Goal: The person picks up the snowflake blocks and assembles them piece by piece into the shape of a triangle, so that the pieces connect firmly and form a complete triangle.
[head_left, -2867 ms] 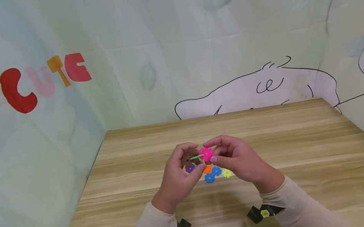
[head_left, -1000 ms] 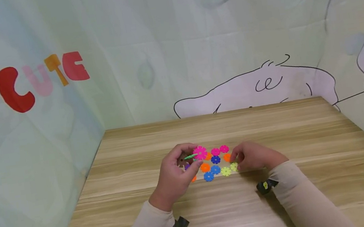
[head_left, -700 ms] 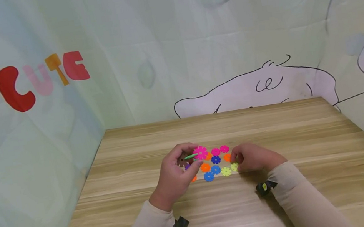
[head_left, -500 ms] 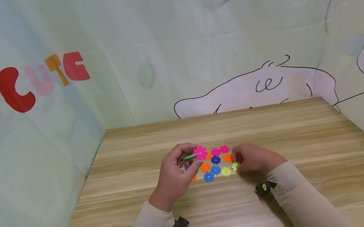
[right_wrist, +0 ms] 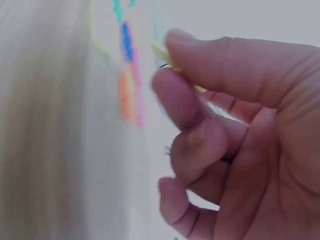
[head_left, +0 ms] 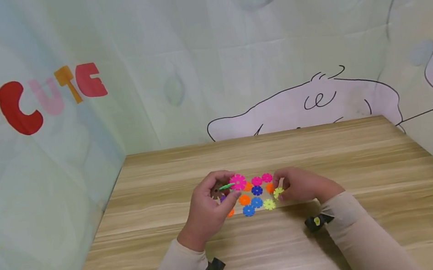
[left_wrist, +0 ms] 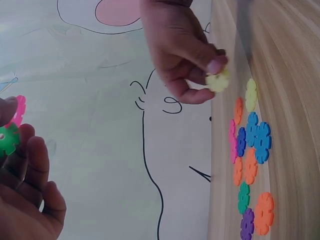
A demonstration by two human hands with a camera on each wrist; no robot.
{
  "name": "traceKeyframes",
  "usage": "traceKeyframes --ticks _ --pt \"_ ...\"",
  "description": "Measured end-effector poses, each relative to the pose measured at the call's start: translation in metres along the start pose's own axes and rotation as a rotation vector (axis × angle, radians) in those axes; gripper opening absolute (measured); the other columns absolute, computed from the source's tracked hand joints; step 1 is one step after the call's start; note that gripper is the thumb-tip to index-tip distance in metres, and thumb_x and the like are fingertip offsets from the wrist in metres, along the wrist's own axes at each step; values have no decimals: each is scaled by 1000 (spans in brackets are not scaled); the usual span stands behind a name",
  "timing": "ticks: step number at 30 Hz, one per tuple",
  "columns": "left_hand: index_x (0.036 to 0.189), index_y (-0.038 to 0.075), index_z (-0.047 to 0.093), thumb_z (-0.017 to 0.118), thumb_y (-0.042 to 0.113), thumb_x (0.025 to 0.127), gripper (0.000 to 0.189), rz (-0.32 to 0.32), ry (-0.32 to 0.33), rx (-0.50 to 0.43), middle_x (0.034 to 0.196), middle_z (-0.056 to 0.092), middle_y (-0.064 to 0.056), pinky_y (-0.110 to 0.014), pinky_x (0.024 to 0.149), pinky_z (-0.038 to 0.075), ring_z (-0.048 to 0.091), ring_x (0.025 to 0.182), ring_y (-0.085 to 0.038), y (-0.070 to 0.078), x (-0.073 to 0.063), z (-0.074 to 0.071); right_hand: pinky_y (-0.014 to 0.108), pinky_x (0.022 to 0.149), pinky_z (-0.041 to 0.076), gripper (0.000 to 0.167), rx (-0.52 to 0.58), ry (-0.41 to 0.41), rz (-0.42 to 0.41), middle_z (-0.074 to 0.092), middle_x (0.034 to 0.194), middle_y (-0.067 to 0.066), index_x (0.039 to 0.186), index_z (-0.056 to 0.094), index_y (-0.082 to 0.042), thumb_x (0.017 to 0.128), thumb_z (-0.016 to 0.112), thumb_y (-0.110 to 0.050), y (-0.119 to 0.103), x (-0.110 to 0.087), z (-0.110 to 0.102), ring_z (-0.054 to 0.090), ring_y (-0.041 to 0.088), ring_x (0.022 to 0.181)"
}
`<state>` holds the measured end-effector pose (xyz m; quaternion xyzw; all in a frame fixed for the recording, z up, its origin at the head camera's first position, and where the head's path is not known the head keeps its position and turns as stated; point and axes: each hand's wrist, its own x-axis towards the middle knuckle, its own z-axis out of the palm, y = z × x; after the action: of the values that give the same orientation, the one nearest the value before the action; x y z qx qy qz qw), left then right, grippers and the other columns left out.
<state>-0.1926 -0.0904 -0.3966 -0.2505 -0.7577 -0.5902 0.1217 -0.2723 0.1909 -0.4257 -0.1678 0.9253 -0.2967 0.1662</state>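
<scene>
My left hand (head_left: 209,207) holds a small cluster of notched snowflake discs above the table: a pink disc (head_left: 238,182), a green disc (head_left: 226,186) seen edge-on and a brown disc (head_left: 216,191). The green one meets the pink one; the joint at the brown one is partly hidden by my fingers. Between thumb and forefinger, my right hand (head_left: 305,183) pinches a yellow snowflake disc (left_wrist: 218,81), which the left wrist view shows lifted off the tabletop. In the right wrist view that yellow disc (right_wrist: 159,51) is blurred and mostly behind the thumb.
Loose discs lie between the hands on the wooden table (head_left: 163,170), among them a yellow disc (head_left: 269,204), a blue disc (head_left: 249,210), a dark blue disc (head_left: 256,190) and an orange disc (head_left: 244,199). A printed cloth backdrop (head_left: 168,31) rises behind the table.
My right hand left the cluster, went to the discs on the right and picked up a yellow disc, now raised slightly. My left hand keeps holding the cluster, almost still.
</scene>
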Motion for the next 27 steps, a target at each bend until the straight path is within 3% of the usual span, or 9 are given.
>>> traceKeyframes --ticks 5,10,18,27 --pt "127 4 64 77 3 93 36 -7 -3 -11 121 69 -11 -27 88 60 67 105 -23 0 0 0 31 63 47 23 152 61 -136 58 78 3 112 68 -16 93 78 -8 -14 -7 -10 54 21 71" --pt "127 5 64 76 4 94 36 -12 -8 -13 121 69 -10 -27 87 60 67 104 -22 1 0 0 27 61 50 29 269 130 -282 60 83 5 121 67 -9 94 74 -2 -33 -19 -17 55 22 72" --pt "128 7 65 77 4 94 36 -22 -22 -36 121 69 -8 -28 90 60 68 106 -22 0 1 1 25 56 47 33 360 255 -398 59 86 8 126 68 -7 95 73 0 -58 -37 -15 54 20 68" --pt "127 6 65 77 5 93 36 -15 -31 -32 120 69 -9 -29 89 61 68 105 -22 0 0 1 26 61 52 29 368 300 -516 65 88 4 122 73 -10 95 72 1 -71 -45 -7 59 20 73"
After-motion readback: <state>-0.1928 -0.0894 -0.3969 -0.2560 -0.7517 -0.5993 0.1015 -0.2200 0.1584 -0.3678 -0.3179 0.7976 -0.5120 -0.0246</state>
